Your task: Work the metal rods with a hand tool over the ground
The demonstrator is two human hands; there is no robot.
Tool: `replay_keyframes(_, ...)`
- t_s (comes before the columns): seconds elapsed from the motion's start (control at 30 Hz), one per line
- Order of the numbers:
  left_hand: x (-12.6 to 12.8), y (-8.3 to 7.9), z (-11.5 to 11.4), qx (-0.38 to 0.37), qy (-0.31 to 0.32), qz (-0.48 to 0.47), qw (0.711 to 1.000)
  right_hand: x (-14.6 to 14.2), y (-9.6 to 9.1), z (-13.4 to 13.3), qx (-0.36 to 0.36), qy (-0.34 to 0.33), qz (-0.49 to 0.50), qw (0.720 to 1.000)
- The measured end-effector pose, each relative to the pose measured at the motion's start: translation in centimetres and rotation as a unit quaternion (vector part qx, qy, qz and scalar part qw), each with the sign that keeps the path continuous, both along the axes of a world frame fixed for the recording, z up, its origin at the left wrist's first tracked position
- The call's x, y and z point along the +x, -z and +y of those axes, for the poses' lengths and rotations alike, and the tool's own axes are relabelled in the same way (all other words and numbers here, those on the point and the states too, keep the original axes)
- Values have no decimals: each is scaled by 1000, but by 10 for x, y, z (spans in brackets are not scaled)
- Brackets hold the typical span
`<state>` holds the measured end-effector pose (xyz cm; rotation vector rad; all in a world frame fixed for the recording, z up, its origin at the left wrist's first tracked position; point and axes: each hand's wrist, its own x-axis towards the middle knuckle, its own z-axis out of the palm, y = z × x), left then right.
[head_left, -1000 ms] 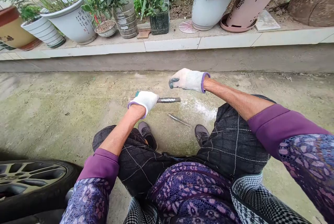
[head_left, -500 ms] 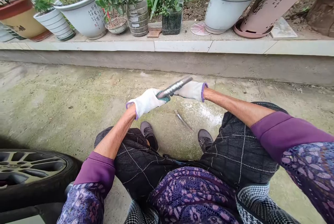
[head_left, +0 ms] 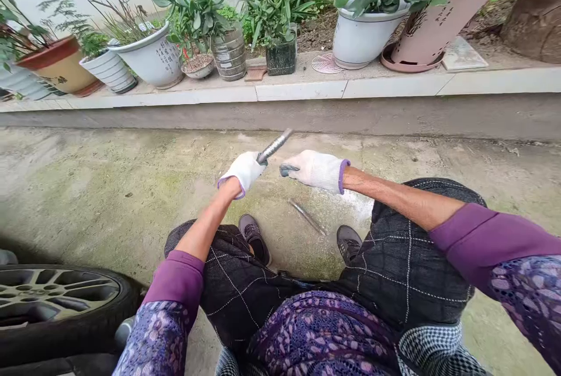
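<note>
Left fingers [head_left: 264, 162] grip a rod [head_left: 275, 145]; right fingers [head_left: 288, 170] curl.

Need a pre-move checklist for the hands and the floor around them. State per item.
1. Left hand grips the banded rod: ok, closed round its lower end.
2. Right hand clear of that rod: ok, a gap shows between them.
3. Right hand free of any strand: cannot tell; its fingers are curled and any fine strand is too small to see.
4. Gloves on: ok, both hands.
5. Loose rod clear of the feet: ok, on the floor between the shoes, touching neither.
6. Floor clean: not ok, a white patch shows below the right forearm.
</note>
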<state>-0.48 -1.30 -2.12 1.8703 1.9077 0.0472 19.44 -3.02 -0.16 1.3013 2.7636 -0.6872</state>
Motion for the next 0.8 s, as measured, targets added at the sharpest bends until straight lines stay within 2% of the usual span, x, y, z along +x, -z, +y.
replay_keyframes(0.07, 5, 6, 5, 33, 47, 109, 992, 2, -1, 2, 32, -3, -45, 998)
replay_keyframes(0.17, 17, 19, -2, 43, 152, 264, 951, 7, 1, 7, 72, -3, -113, 991)
replay_keyframes(0.23, 30, 26, -14, -1, 230, 285, 930, 12, 7, 13, 80, -5, -144, 986)
replay_keyframes(0.3, 40, 30, -28, -54, 329, 267, 904, 17, 14, 19, 70, -9, -151, 986)
replay_keyframes(0.37, 45, 29, -40, -62, 374, 235, 895, 21, 22, 27, 40, -8, -126, 991)
replay_keyframes(0.47, 35, 17, -50, -36, 344, 166, 924, 24, 30, 37, -32, -8, -33, 999)
replay_keyframes(0.57, 14, 4, -53, -8, 258, 34, 966, 20, 35, 41, -96, -41, 46, 993)
replay_keyframes(0.63, 4, -1, -56, 3, 186, -88, 979, 13, 39, 37, -98, -46, 48, 993)
replay_keyframes(0.7, -2, -3, -59, -13, 105, -209, 972, 4, 44, 30, -77, -31, 19, 996)
replay_keyframes(0.8, -2, 1, -63, -85, 10, -337, 938, -9, 49, 18, -56, -30, -42, 997)
